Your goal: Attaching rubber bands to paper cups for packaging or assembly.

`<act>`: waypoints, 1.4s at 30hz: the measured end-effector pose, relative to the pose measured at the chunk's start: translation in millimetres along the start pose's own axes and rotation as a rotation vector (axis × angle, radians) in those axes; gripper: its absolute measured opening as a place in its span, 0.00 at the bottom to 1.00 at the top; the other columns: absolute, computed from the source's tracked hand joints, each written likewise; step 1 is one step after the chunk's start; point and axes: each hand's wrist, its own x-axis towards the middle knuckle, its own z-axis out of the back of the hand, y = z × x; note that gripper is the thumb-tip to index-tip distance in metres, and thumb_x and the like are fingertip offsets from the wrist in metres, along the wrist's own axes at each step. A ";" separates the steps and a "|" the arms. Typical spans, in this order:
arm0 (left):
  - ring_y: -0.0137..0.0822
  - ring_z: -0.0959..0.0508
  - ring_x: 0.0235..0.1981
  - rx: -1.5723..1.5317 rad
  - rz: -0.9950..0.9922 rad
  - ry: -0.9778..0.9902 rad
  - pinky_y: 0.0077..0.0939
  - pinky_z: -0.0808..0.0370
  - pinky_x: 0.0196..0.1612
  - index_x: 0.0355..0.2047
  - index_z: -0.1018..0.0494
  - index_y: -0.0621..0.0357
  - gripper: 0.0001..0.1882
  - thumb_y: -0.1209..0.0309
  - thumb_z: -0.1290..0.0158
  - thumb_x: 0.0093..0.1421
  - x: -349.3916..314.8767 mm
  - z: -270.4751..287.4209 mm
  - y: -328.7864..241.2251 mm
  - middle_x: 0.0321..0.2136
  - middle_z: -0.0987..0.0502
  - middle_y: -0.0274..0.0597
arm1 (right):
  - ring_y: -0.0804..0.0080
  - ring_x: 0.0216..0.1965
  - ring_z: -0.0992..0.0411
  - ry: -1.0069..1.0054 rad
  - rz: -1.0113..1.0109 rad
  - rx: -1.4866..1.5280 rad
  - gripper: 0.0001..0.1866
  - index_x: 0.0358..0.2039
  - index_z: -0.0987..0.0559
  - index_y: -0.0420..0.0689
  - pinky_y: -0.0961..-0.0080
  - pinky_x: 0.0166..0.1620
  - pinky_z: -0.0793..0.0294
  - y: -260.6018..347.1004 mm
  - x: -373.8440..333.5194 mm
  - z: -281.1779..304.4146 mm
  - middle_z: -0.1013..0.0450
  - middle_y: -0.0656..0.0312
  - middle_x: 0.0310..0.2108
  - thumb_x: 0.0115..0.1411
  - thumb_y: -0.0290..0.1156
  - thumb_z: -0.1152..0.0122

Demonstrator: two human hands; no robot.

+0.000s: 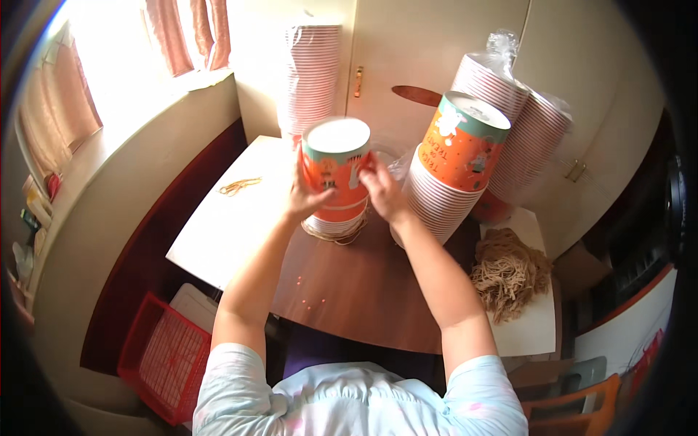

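An orange and teal paper bucket (338, 171) stands upside down on a short stack of similar buckets on the brown table, its pale round base facing up. My left hand (308, 195) grips its left side, thumb across the front and fingers behind. On the opposite side my right hand (383, 190) presses its bent fingers against the wall. Thin tan string (336, 236) circles the bottom of the short stack. Just right of my right hand rises a taller stack of upside-down buckets (440, 200), topped by a printed orange and teal bucket (465, 142).
Plastic-wrapped bucket stacks stand behind left (313, 80) and behind right (527, 145). A heap of tan string (510, 272) lies at the right, and a few strands (240, 187) at the left. A red basket (167, 356) sits below the table's left edge.
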 end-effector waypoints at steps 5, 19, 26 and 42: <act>0.49 0.42 0.62 -0.051 0.157 -0.009 0.40 0.43 0.63 0.65 0.59 0.66 0.62 0.60 0.30 0.38 -37.2 -13.8 11.9 0.59 0.44 0.59 | 0.67 0.52 0.32 0.161 -0.242 -0.041 0.29 0.61 0.38 0.40 0.71 0.56 0.35 -41.4 -33.4 11.9 0.30 0.53 0.51 0.59 0.27 0.47; 0.55 0.43 0.63 -0.115 0.136 0.162 0.40 0.42 0.63 0.64 0.59 0.72 0.64 0.51 0.30 0.40 24.5 -111.1 -159.6 0.60 0.45 0.66 | 0.54 0.32 0.27 -0.227 0.220 -1.055 0.15 0.25 0.26 0.39 0.62 0.36 0.29 154.7 17.4 164.5 0.26 0.52 0.27 0.45 0.35 0.31; 0.57 0.43 0.62 0.132 0.047 0.036 0.45 0.43 0.61 0.64 0.62 0.70 0.66 0.49 0.31 0.39 41.2 -158.4 -160.5 0.60 0.46 0.65 | 0.76 0.15 0.31 -0.210 0.358 -0.914 0.12 0.21 0.29 0.38 0.74 0.21 0.33 155.3 47.5 171.8 0.30 0.61 0.16 0.51 0.27 0.34; 0.25 0.27 0.37 -0.904 0.512 0.295 0.17 0.31 0.39 0.59 0.40 0.62 0.27 0.59 0.53 0.66 5.1 -88.4 -184.7 0.50 0.30 0.44 | 0.72 0.43 0.28 -0.854 0.059 0.240 0.18 0.47 0.27 0.36 0.74 0.46 0.25 132.6 -172.1 222.0 0.26 0.55 0.41 0.66 0.37 0.52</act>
